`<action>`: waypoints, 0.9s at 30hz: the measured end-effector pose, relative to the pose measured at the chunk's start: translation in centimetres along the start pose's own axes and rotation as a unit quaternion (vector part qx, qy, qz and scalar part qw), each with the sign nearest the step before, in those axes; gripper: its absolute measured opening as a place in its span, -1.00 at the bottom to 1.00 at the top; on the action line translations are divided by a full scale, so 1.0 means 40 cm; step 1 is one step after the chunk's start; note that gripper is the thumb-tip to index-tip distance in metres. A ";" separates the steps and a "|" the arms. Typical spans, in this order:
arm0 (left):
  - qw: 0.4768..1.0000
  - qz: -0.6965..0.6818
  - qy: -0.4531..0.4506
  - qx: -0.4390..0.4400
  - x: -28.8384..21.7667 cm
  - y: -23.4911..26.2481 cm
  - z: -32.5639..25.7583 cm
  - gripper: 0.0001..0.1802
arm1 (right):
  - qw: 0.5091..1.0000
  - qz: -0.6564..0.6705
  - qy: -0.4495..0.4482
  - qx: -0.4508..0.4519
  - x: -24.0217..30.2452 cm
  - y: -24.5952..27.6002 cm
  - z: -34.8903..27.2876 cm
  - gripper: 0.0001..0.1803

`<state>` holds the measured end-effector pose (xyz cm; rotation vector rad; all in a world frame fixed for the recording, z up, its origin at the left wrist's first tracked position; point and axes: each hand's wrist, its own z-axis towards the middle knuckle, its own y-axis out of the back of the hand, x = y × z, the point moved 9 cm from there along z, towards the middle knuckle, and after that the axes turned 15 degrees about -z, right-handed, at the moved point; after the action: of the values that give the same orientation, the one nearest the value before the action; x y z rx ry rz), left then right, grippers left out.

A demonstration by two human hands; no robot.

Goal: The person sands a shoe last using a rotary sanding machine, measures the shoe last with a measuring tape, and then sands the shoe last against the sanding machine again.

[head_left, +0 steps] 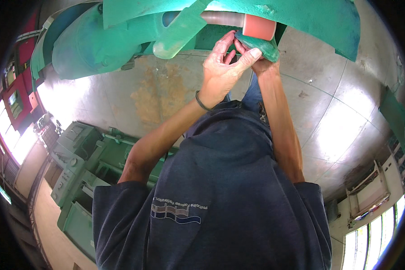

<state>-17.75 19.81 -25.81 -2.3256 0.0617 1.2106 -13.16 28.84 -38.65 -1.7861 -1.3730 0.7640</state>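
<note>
Both my hands hold a dark green, smooth, rounded piece (262, 46), perhaps a shoe last, just under an orange-red cylindrical wheel (259, 27). Its upper edge meets or nearly meets the wheel; I cannot tell whether they touch. My left hand (224, 67) has its thumb laid over the piece, with the fingers bent at its left end. My right hand (266, 66) grips it from below and behind, its fingers mostly hidden. The wheel sits on a pale metal shaft (222, 18) coming from the left out of a green machine.
A pale green rounded guard or arm (179, 33) hangs left of my hands. The machine's green hood (310, 22) arches above, and its big rounded housing (94, 47) fills the upper left. A green lathe-like machine (83, 171) stands behind me at left. Grey floor (310, 90) lies beneath.
</note>
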 end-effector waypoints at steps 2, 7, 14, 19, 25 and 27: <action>1.000 -0.006 -0.003 0.005 -0.003 -0.003 0.001 -0.19 | 1.000 0.013 -0.008 0.012 -0.004 -0.005 0.003 -0.50; 1.000 0.013 -0.001 0.004 -0.028 -0.023 -0.032 -0.20 | 0.996 -0.023 0.017 0.080 0.010 -0.072 -0.035 -0.50; 0.999 0.034 -0.030 0.017 -0.061 -0.038 -0.056 -0.20 | 0.975 -0.217 0.046 0.019 0.005 -0.083 -0.054 -0.11; 0.999 0.047 -0.019 -0.010 -0.026 -0.003 -0.008 -0.20 | 0.988 -0.123 0.058 -0.079 -0.030 0.006 -0.021 -0.06; 0.999 0.043 -0.032 0.009 -0.036 -0.012 -0.003 -0.21 | 0.998 -0.029 0.046 -0.016 -0.045 -0.029 -0.015 -0.28; 0.999 0.049 -0.023 0.002 -0.046 -0.018 -0.022 -0.23 | 0.989 -0.105 0.069 -0.075 -0.024 -0.022 -0.028 -0.16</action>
<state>-18.00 19.71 -23.67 -2.3143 0.1635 1.3085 -12.96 27.83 -37.27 -1.7374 -1.5281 0.4289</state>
